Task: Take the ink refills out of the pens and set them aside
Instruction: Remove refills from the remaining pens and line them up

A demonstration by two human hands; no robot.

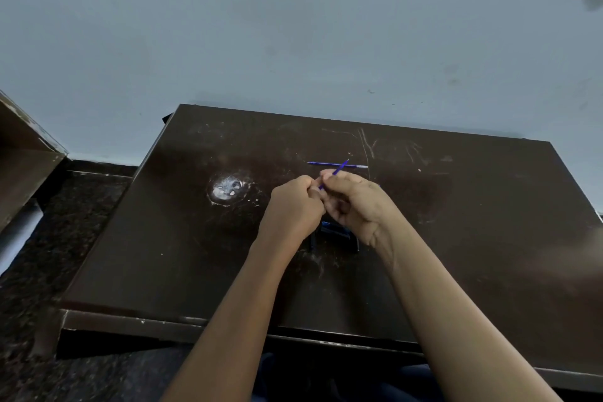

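Note:
My left hand (295,206) and my right hand (355,202) meet above the middle of the dark table (163,254). Between their fingertips is a thin blue ink refill (339,170), its tip slanting up and to the right. My right hand pinches the refill; my left hand is closed around its lower end, and whether a pen barrel sits inside the fist is hidden. A second blue refill (326,164) lies flat on the table just beyond the hands. Dark pen parts (332,233) lie on the table under my wrists, partly covered.
A round white scuffed patch (227,189) marks the table left of the hands. A pale wall (293,42) rises right behind the table. Dark speckled floor (49,238) and a brown piece of furniture (19,153) are to the left.

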